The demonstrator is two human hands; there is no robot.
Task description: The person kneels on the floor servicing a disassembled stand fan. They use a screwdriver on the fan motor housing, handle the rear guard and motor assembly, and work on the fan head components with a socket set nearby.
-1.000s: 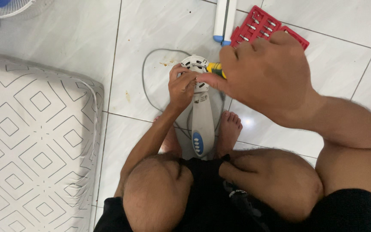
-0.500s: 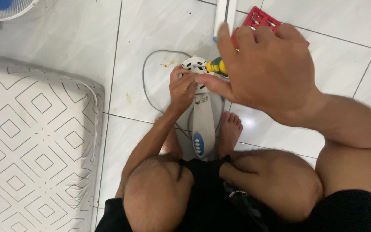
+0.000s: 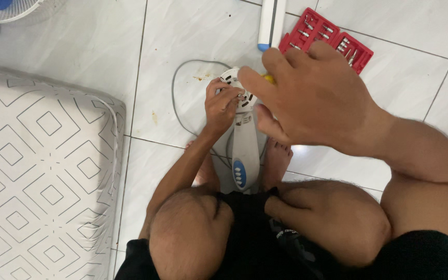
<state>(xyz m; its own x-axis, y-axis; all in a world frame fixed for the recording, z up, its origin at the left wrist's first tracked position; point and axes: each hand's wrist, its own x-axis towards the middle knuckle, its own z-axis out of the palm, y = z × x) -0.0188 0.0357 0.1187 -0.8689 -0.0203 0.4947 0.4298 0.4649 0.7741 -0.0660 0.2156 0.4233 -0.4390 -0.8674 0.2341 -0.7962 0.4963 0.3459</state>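
Note:
I sit on the tiled floor with a white hand-held appliance (image 3: 246, 150) standing between my feet, its round vented head (image 3: 234, 83) at the far end and blue buttons on its handle. My left hand (image 3: 223, 103) rests on the round head, fingers gripping its rim. Raised closer to the camera, my right hand (image 3: 315, 101) is closed on a yellow-handled screwdriver (image 3: 269, 79), of which only a small piece of the handle shows above the head. The tip is hidden behind my fingers.
A red case of screwdriver bits (image 3: 327, 39) lies open on the floor at the back, beside a white tube with a blue end (image 3: 270, 23). A grey cord (image 3: 180, 98) loops left of the appliance. A patterned mattress (image 3: 37, 171) fills the left; a fan base (image 3: 3, 9) stands top left.
My right hand has turned and shifted left over the appliance head, now hiding most of the screwdriver and uncovering the red bit case. My left hand stays on the head.

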